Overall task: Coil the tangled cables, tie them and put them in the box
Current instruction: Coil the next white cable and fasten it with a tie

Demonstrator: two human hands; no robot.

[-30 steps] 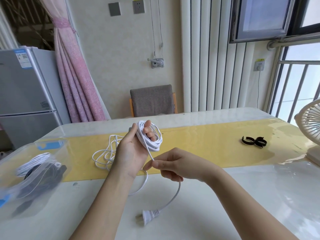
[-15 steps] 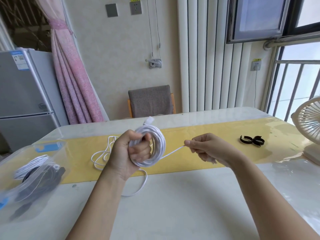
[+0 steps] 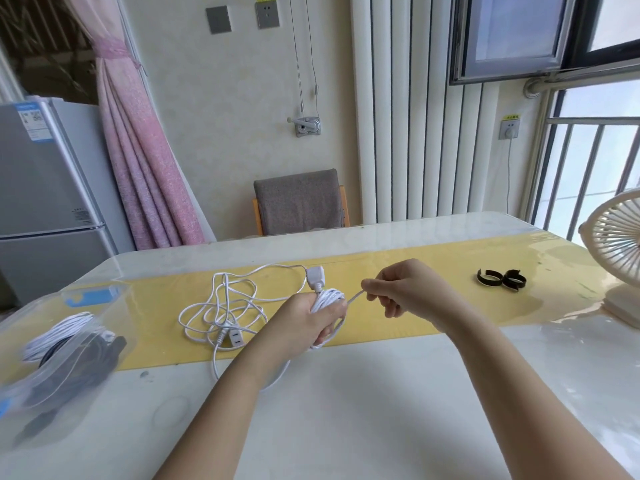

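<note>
- Holding the white coil (image 3: 329,299) in the left grip (image 3: 304,323), fingers curled round it, just above the yellow mat (image 3: 415,317).
- Pinching a free strand (image 3: 354,298) in the right grip (image 3: 405,289), stretching it straight from the coil.
- Showing a plug (image 3: 316,277) sticking up behind the coil, and loose cable (image 3: 225,306) lying tangled on the mat to the left.
- Leaving two black ties (image 3: 502,280) lying on the mat well to the right, and a clear box (image 3: 52,358) with coiled cables at the desk's (image 3: 346,410) left edge.
</note>
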